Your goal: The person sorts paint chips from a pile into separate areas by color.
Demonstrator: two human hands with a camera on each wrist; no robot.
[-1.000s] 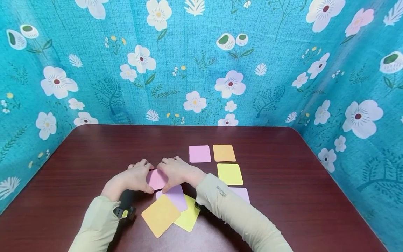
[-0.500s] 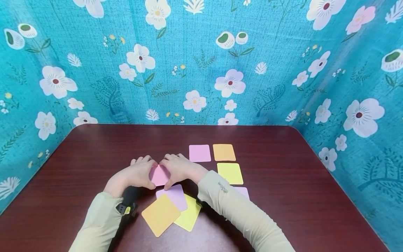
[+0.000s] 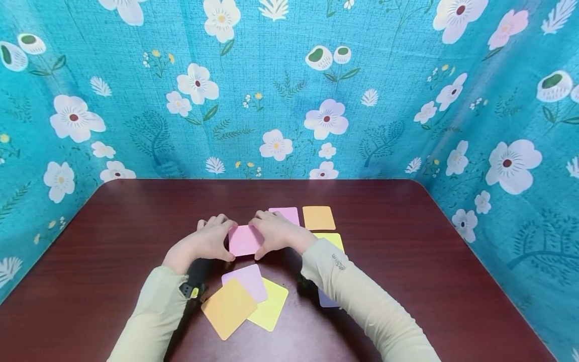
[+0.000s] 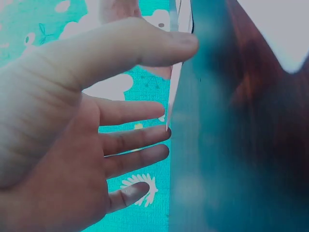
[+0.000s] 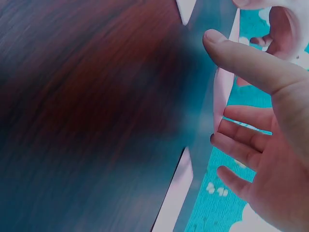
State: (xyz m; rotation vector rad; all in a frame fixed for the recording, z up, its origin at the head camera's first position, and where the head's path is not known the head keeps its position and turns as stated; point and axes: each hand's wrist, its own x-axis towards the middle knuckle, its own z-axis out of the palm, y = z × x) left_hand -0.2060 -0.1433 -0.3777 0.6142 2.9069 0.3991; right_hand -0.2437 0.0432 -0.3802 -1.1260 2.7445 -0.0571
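Teal floral cloth walls in a dark red-brown worktop (image 3: pixel 135 221), and on it both hands now hold one pink card (image 3: pixel 245 240) between them, further from the body and more to the right than half a second ago, when it sat close above the loose pile. The left hand (image 3: pixel 205 245) pinches the card's left edge with thumb below and fingers (image 4: pixel 145 110) above; the right hand (image 3: pixel 277 234) pinches its right edge the same way, so the card hangs edge-on in both wrist views. The loose pile near the sleeves stays put: a lilac card (image 3: pixel 246 281) lies over a yellow card (image 3: pixel 273 305), with an orange card (image 3: pixel 228 307) overlapping both. The right hand now covers part of the far pink card (image 3: pixel 286 213) in the laid-out group, next to the far orange card (image 3: pixel 318 217). As a judgement, the held card has left the pile and is travelling toward the laid-out group, not yet set down.
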